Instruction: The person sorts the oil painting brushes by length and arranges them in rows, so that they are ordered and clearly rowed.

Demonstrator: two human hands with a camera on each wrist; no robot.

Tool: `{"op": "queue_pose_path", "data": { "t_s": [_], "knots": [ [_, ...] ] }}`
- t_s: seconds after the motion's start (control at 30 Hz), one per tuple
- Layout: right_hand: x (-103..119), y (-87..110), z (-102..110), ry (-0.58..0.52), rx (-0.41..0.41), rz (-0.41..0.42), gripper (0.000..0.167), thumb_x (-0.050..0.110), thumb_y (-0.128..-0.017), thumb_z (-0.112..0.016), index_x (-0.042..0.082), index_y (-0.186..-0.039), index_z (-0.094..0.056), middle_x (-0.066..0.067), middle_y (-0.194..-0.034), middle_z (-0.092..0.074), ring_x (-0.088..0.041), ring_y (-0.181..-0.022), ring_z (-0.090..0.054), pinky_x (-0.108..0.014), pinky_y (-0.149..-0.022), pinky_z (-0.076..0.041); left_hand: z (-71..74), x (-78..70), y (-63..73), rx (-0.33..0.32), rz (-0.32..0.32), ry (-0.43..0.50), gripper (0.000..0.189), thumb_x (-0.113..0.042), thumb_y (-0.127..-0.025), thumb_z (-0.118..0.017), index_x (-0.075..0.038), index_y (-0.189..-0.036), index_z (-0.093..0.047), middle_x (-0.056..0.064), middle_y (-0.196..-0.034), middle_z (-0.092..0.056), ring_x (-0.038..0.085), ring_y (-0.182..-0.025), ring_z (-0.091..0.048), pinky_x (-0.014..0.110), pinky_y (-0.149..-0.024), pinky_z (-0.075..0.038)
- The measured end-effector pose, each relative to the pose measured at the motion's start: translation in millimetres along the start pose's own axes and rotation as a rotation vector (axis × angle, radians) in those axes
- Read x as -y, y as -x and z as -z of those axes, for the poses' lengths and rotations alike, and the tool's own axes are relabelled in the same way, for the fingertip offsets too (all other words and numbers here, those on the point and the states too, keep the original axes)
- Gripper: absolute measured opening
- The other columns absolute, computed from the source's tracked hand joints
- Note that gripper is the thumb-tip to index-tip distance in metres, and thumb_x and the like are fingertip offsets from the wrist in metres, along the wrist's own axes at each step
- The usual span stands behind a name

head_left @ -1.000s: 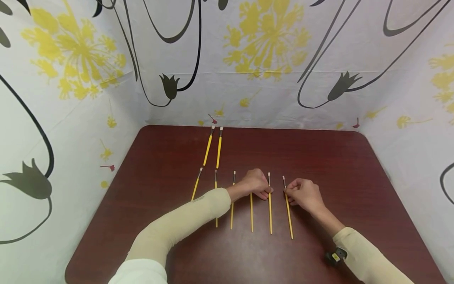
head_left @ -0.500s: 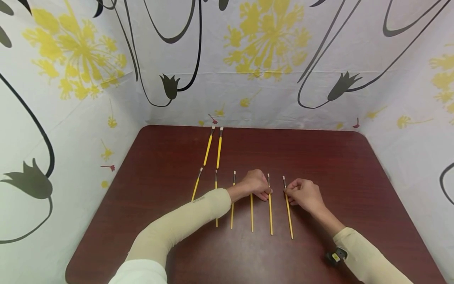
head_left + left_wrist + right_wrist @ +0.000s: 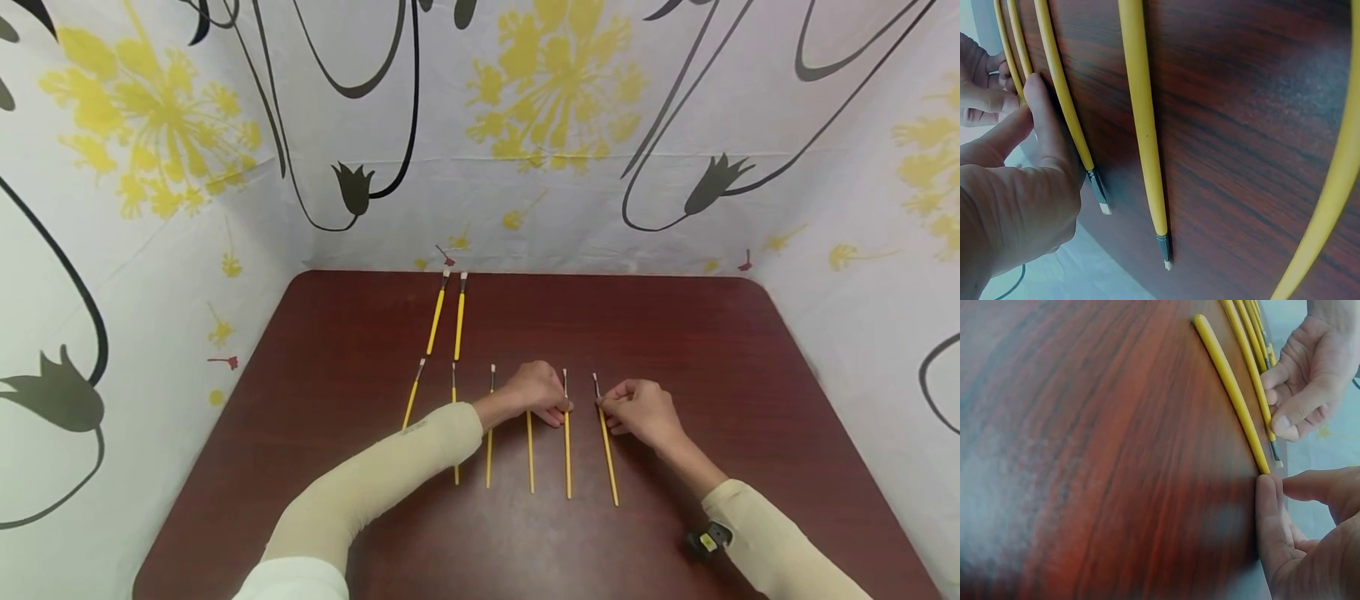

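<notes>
In the head view, thin yellow paintbrushes with pale bristles lie in a row across the table, bristles pointing away. My left hand (image 3: pixel 538 390) pinches one paintbrush (image 3: pixel 567 458) near its ferrule, between thumb and fingertip. To its right, my right hand (image 3: pixel 643 410) pinches the last paintbrush (image 3: pixel 609 458) of the row, also near the ferrule. That brush slants slightly, its handle end farther right. Seen from the right wrist, its handle (image 3: pixel 1229 387) lies along the wood and its bristle end is hidden by the fingers. My left sleeve covers parts of the brushes to the left.
Two more paintbrushes, a left one (image 3: pixel 437 321) and a right one (image 3: pixel 460 325), lie farther back near the far edge. The dark red wooden table (image 3: pixel 675 325) has rounded corners. A white cloth (image 3: pixel 420 200) with flower prints hangs around its back and sides.
The head view has tilted slightly. Under my left hand the brush has shifted a little toward me. The right hand keeps its pinch, with its brush almost unmoved.
</notes>
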State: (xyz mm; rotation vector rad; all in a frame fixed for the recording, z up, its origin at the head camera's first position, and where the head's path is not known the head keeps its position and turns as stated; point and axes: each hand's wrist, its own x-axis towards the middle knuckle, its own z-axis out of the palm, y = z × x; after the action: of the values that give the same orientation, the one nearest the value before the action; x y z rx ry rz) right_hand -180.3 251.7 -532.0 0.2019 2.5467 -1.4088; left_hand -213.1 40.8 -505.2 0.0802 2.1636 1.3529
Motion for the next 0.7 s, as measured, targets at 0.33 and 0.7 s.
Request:
{"op": "queue_pose_path", "data": {
  "t_s": [0.33,0.7],
  "knots": [
    [-0.4,-0.4,10.1,-0.048,0.075,-0.041,0.036,0.029,-0.100,-0.073,-0.006,-0.105,-0.070,-0.010,-0.085,-0.076,-0.016,-0.073,-0.076,-0.036,-0.066,-0.069,2.5,-1.0,-2.7,0.063,-0.010,-0.027,0.020,-0.010,-0.095,-0.080,0.000,-0.083,-0.067,0.024,-0.083,-0.079,0.030,-0.072,-0.081,0.039,-0.069,-0.069],
    [-0.5,-5.9,54.7,0.008,0.059,0.163,0.049,0.044,-0.107,-0.062,-0.002,-0.122,-0.067,-0.024,-0.110,-0.075,-0.020,-0.091,-0.077,-0.034,-0.073,-0.068,62.5,1.0,9.3,0.037,-0.290,-0.232,0.038,-0.053,-0.099,-0.071,-0.016,-0.110,-0.066,0.005,-0.099,-0.077,0.022,-0.091,-0.077,0.037,-0.079,-0.067]
  ]
}}
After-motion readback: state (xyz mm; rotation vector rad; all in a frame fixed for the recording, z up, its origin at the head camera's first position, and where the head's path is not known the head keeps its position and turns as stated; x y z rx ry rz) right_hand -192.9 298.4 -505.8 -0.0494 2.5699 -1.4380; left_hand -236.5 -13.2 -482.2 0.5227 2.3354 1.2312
